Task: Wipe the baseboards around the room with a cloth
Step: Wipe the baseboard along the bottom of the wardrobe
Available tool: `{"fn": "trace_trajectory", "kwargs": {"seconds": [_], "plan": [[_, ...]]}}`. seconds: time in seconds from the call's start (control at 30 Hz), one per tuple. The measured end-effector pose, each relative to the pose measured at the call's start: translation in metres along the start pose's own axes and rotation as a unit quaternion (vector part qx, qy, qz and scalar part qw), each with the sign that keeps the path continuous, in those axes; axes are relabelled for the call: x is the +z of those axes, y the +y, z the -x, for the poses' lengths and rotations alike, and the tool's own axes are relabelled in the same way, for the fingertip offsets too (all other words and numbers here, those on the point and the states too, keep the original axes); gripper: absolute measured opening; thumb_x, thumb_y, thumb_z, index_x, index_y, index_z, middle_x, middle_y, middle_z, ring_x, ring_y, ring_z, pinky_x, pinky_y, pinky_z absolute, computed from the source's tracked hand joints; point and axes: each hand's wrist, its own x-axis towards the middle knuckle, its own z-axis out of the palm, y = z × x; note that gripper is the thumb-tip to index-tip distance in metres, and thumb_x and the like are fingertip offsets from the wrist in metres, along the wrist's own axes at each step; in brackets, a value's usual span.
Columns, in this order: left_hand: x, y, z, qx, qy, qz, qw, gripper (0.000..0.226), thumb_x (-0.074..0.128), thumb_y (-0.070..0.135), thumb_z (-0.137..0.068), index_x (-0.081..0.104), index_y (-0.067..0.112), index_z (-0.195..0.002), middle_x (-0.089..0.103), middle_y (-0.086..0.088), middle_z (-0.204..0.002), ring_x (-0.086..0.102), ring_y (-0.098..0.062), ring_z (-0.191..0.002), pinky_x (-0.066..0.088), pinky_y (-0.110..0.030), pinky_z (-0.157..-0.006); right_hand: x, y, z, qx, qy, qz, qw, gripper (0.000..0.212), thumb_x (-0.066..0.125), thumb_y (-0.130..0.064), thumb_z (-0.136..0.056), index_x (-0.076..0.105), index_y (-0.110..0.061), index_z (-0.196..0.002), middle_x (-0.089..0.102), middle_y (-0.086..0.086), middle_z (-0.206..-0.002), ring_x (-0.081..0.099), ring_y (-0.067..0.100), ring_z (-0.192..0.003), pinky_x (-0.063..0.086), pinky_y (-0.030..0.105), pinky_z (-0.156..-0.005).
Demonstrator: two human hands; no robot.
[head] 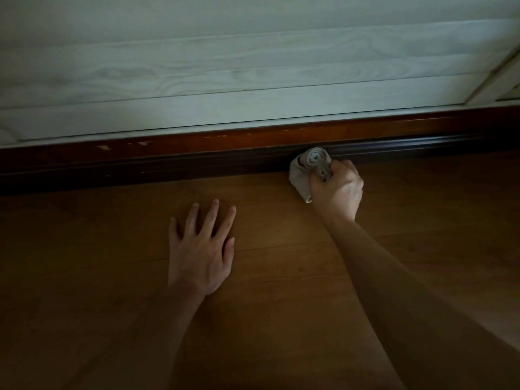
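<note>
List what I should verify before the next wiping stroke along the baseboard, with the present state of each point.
1. Grip of the right hand on the cloth, fingers curled round it: ok.
2. The cloth touches the baseboard: ok.
3. The left hand lies flat on the floor as support: ok.
4. No obstacle along the baseboard to the left: ok.
5. Cloth face clean enough: cannot tell, the light is dim.
</note>
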Motion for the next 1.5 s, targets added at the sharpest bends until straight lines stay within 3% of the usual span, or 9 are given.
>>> {"fn": "trace_trajectory", "kwargs": {"seconds": [0.13,0.27,0.43,0.63,0.83,0.93,1.1,1.33,1.5], "plan": [[0.004,-0.003,-0.001,0.008,0.012,0.001,1.0,0.063,0.003,0.06,-0.096,-0.006,0.041,-0.155,0.015,0.001,-0.167,0.016,-0.033,-0.151,0.021,-0.067,-0.114,0.006,-0.008,0.007,0.008,0.026,0.006,1.0,0.018,0.068,-0.017,-0.083,0.068,0.001,-0.085,0.062,0.014,-0.094,0.061,0.035,-0.085,0.047,0.038,-0.068],[0.002,-0.004,0.0,0.014,0.012,-0.003,1.0,0.064,0.012,0.058,-0.098,0.011,0.039,-0.158,0.023,-0.001,-0.165,0.021,-0.035,-0.149,0.024,-0.068,-0.111,0.028,-0.036,0.024,-0.042,-0.02,0.016,0.999,0.018,0.07,-0.02,-0.081,0.069,-0.003,-0.086,0.061,0.013,-0.093,0.06,0.034,-0.081,0.037,0.03,-0.064],[-0.008,0.005,-0.004,0.006,0.014,0.015,1.0,0.066,0.025,0.063,-0.095,0.024,0.039,-0.156,0.029,-0.003,-0.162,0.026,-0.035,-0.145,0.026,-0.064,-0.112,0.038,-0.05,0.031,-0.092,-0.044,0.024,0.994,0.021,0.072,-0.026,-0.082,0.064,-0.006,-0.081,0.06,0.009,-0.091,0.061,0.033,-0.077,0.038,0.031,-0.062],[-0.018,0.043,-0.015,0.109,0.043,-0.005,0.993,0.069,0.034,0.065,-0.091,0.032,0.035,-0.153,0.035,-0.005,-0.156,0.036,-0.03,-0.136,0.028,-0.058,-0.11,0.018,-0.022,0.009,-0.076,-0.045,0.03,0.996,0.017,0.068,-0.023,-0.082,0.062,-0.007,-0.083,0.06,0.011,-0.094,0.06,0.035,-0.08,0.039,0.032,-0.064],[-0.021,0.088,-0.024,0.152,0.02,0.037,0.988,0.071,0.028,0.071,-0.09,0.02,0.043,-0.155,0.019,0.001,-0.164,0.021,-0.024,-0.147,0.025,-0.053,-0.117,-0.021,0.03,-0.019,-0.03,-0.009,0.014,0.999,0.021,0.068,-0.021,-0.083,0.069,-0.002,-0.091,0.064,0.016,-0.097,0.062,0.037,-0.087,0.052,0.043,-0.07],[-0.024,0.106,-0.035,0.159,0.004,0.043,0.986,0.072,0.027,0.074,-0.089,0.014,0.046,-0.155,0.01,0.004,-0.166,0.014,-0.021,-0.15,0.018,-0.055,-0.12,-0.032,0.051,-0.031,-0.008,0.001,0.002,1.0,0.022,0.07,-0.021,-0.082,0.068,0.0,-0.09,0.063,0.017,-0.095,0.062,0.037,-0.085,0.05,0.041,-0.068],[-0.021,0.127,-0.036,0.11,-0.01,0.053,0.992,0.076,0.017,0.079,-0.088,0.001,0.048,-0.155,-0.004,0.006,-0.169,-0.002,-0.021,-0.154,0.01,-0.056,-0.123,-0.03,0.045,-0.029,-0.069,-0.049,-0.034,0.996,0.024,0.071,-0.021,-0.083,0.069,0.001,-0.091,0.061,0.015,-0.095,0.061,0.034,-0.079,0.051,0.042,-0.066],[-0.017,0.138,-0.032,0.082,0.005,0.051,0.995,0.076,0.017,0.08,-0.089,0.0,0.049,-0.156,-0.003,0.005,-0.169,-0.004,-0.022,-0.155,0.01,-0.058,-0.122,-0.033,0.06,-0.038,-0.022,-0.012,-0.042,0.999,0.022,0.072,-0.018,-0.081,0.07,0.001,-0.092,0.062,0.016,-0.095,0.061,0.036,-0.081,0.05,0.042,-0.067],[-0.007,0.142,-0.032,0.065,0.048,0.064,0.995,0.072,0.019,0.08,-0.091,0.012,0.049,-0.156,0.009,0.003,-0.168,0.007,-0.023,-0.155,0.013,-0.061,-0.12,-0.031,0.055,-0.036,-0.052,-0.051,-0.046,0.996,0.026,0.072,-0.023,-0.085,0.071,-0.001,-0.1,0.063,0.013,-0.102,0.062,0.031,-0.086,0.052,0.044,-0.073]]}}
